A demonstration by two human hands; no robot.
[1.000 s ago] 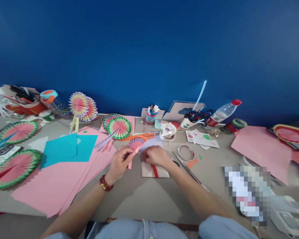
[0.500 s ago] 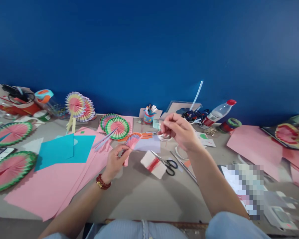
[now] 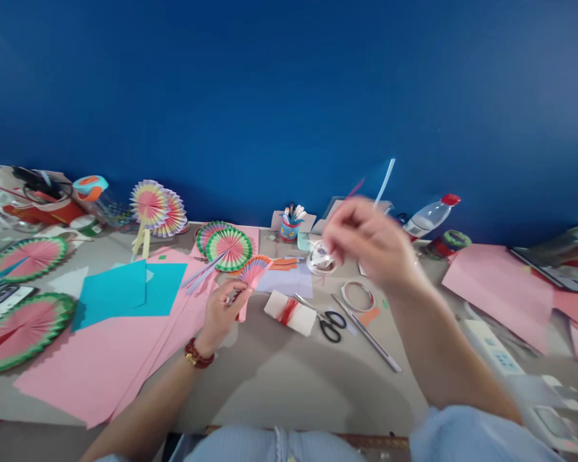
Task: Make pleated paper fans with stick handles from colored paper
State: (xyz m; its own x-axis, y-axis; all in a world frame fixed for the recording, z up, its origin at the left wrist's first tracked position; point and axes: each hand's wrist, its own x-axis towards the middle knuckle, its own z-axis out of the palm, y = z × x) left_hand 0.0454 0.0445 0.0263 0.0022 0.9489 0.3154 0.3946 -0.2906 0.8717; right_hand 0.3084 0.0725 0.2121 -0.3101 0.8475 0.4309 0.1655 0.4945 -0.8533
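My left hand (image 3: 223, 311) rests on the table and pinches the base of a small pleated paper fan (image 3: 253, 270), pink with an orange and blue rim. My right hand (image 3: 372, 242) is lifted above the table, blurred by motion, with its fingers curled together. A thin pinkish streak (image 3: 356, 187) shows just above them; I cannot make out what it is. Below and between the hands lies a white card wound with red thread (image 3: 289, 312), with black-handled scissors (image 3: 331, 321) beside it.
Pink paper sheets (image 3: 101, 359) and blue sheets (image 3: 125, 289) cover the left of the table. Finished round fans (image 3: 228, 247) (image 3: 24, 324) lie around. A ribbon spool (image 3: 320, 258), tape ring (image 3: 359, 295), metal ruler (image 3: 368, 327), pen cup (image 3: 290, 226) and bottle (image 3: 431, 215) stand behind.
My right hand left the thread card, rose and moved right. The card shifted, and the scissors it had hidden came into view. The left hand kept hold of the fan.
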